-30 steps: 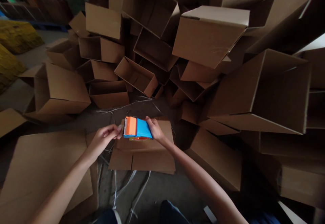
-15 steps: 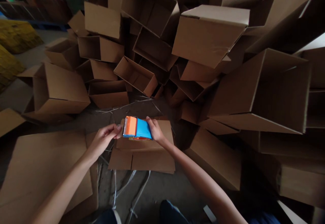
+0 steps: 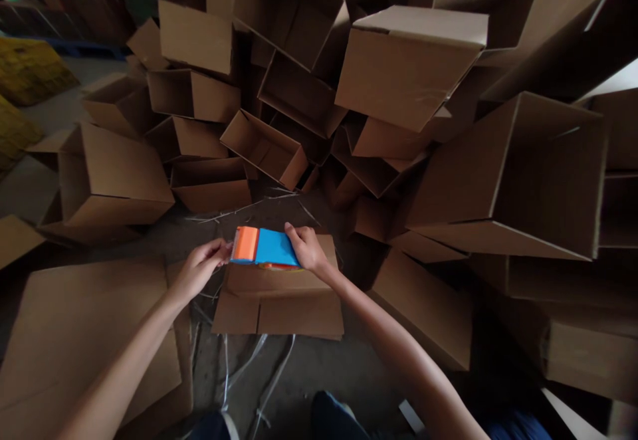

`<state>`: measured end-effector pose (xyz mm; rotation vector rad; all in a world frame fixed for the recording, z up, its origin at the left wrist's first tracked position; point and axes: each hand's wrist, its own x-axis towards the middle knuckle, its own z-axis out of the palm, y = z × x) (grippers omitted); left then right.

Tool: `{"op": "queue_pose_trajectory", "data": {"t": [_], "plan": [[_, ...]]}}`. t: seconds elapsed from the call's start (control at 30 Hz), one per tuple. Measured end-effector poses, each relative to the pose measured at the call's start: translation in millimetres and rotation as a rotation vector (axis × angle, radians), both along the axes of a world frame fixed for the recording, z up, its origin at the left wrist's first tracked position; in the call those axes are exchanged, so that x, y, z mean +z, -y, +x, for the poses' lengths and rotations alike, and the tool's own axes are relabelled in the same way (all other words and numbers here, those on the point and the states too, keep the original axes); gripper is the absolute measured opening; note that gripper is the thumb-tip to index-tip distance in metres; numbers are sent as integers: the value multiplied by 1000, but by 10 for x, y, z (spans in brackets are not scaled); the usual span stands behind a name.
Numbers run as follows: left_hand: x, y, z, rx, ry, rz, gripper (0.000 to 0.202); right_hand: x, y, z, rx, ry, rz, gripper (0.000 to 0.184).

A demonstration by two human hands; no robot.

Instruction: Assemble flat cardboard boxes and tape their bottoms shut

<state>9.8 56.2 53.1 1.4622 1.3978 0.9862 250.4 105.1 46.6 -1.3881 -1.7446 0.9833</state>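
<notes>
Warehouse, apparently (heaped cardboard boxes (image 3: 406, 78)).

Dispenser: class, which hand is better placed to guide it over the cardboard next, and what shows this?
Probably the right hand: it grips the dispenser by its blue end, above the cardboard. The left hand has only its fingertips at the orange end.

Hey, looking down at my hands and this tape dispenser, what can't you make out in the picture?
In the head view:
- Left hand: whether its fingertips pinch anything is too small and dim to tell.
- Right hand: the fingers under the tape dispenser are hidden by it.
- Cardboard below: its upper part is partly covered by the dispenser and right hand.
- Yellow pile: cut off by the left edge, blurred.
</notes>
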Motion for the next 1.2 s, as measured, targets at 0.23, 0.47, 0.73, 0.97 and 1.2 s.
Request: {"op": "queue_pose_trajectory", "data": {"t": [0.23,0.47,0.73,0.97,1.2], "plan": [[-62,-70,-22,-38,-52,-17,40,8,-28,67,-16,83,5,58],[-112,-112,-82,-31,-66,-27,41,32,-83,53,1,117,22,61],[-90,-118,-87,-39,-43,-31,44,52,-91,66,16,135,29,58],[-30,-90,-94,-40,-23,-11,45,71,-88,68,36,151,31,58],[-91,-117,-146,-45,-38,-35,47,229,-14,171,204,237,73,56]]}}
